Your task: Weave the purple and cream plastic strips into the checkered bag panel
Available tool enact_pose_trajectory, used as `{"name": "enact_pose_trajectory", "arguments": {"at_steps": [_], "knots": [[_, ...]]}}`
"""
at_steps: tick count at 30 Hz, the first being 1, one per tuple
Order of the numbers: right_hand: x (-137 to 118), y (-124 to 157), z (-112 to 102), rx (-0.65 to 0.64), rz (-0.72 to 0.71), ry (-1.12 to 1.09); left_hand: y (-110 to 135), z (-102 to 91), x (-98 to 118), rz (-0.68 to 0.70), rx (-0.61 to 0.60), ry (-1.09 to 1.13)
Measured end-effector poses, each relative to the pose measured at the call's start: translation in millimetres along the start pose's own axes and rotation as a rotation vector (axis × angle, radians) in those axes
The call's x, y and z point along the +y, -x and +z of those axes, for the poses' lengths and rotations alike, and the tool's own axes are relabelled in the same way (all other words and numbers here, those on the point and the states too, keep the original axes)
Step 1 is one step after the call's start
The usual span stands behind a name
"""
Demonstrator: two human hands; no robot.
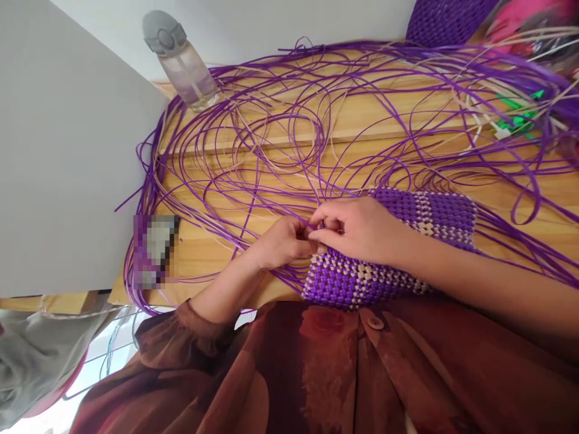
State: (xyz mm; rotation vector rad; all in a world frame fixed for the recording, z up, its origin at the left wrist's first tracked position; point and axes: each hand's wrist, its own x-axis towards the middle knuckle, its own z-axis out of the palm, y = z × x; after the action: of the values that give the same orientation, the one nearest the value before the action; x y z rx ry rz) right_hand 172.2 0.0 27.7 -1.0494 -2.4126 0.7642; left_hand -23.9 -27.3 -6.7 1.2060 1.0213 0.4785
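Note:
A woven mat of purple and beige strips (335,280) lies at the front of the table, close to my body. My left hand (284,242) pinches at its upper left edge, fingers closed on a thin purple strip (289,211). From the right, my right hand (362,232) reaches across the weave, thumb and forefinger pinched on a strip at the same spot. The fingertips of both hands nearly touch. Exactly how the strips cross there is hidden by my fingers. Long loose strips fan out from the mat's edges.
Purple and beige strips (257,129) sprawl in loops over the wooden table (362,120). A clear bottle with a grey lid (181,66) stands at the back left. Green clips (518,114) and a purple woven piece (446,21) are at the right. A blurred-out flat object (156,250) lies left.

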Motion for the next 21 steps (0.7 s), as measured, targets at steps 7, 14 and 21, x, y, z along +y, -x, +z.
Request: {"name": "enact_pose_trajectory", "arguments": {"at_steps": [7,14,21], "knots": [[7.2,0.8,5.3,0.127,0.159,-0.184,-13.5,-7.7,10.3,0.028,-0.157,0.084],[29.2,8.7,4.3,0.086,0.361,-0.068,-19.1,1.6,-6.3,0.106,-0.053,0.164],[26.8,7.5,11.5,0.294,-0.201,0.282,-20.8,1.1,-11.8,0.094,-0.071,0.231]]}}
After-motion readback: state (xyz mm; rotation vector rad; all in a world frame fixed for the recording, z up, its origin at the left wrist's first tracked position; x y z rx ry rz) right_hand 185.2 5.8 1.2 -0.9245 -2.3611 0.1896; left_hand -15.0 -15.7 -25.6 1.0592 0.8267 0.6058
